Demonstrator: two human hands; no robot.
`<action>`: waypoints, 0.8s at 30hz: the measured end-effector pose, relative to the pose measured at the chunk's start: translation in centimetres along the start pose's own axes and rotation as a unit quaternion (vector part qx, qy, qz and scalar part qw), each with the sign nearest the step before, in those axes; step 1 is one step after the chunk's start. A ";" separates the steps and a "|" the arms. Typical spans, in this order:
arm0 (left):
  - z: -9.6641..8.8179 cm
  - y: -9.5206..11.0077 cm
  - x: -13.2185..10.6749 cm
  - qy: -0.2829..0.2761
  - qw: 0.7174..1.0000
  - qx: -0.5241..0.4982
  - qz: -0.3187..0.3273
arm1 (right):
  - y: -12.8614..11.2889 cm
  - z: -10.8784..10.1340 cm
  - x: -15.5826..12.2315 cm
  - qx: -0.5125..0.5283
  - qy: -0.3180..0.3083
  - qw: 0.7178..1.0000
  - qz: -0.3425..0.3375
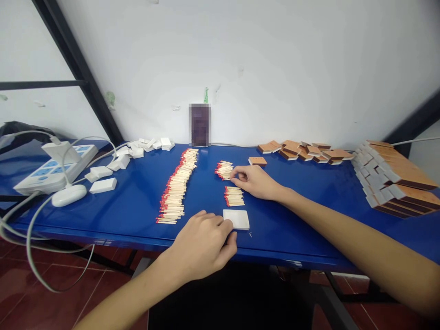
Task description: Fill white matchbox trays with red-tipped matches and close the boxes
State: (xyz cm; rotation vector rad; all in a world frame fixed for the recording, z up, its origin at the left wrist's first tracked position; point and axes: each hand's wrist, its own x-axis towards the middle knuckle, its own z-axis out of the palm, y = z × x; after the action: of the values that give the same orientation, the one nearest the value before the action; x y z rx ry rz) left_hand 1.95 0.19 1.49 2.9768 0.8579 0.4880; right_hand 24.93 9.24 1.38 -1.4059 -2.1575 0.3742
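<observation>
My right hand (257, 182) has its thumb and forefinger pinched at the right end of a small heap of red-tipped matches (224, 170); how many matches are between the fingertips is hidden. Below that heap lies a neater bunch of matches (234, 196). A white matchbox tray (237, 220) rests nearer the table's front edge. At its left side, my left hand (208, 240) is closed with its fingers curled, the knuckles against or just over the tray's corner. Whatever those fingers may hold is out of sight. A long row of matches (177, 188) stretches away to the left.
Brown matchboxes (305, 151) lie loose at the back, with one (257, 161) apart. Stacked matchboxes (398, 176) stand right. White trays (101, 171), a power strip (55, 169) and cables are left. A pixelated dark object (200, 124) leans against the wall.
</observation>
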 end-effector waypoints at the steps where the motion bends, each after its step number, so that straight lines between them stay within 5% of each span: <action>1: 0.0 0.0 0.0 0.000 1.000 0.000 0.000 | 0.1 0.0 0.0 -0.002 0.000 1.000 -0.003; 24: 0.2 -0.2 0.0 0.006 1.000 -0.005 0.001 | 0.1 0.0 0.1 -0.021 -0.004 1.000 -0.016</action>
State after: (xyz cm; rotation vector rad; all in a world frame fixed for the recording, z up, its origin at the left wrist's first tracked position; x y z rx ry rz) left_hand 1.91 0.37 1.28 2.9691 0.8523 0.5090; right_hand 24.97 9.35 1.34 -1.3933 -2.2029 0.3245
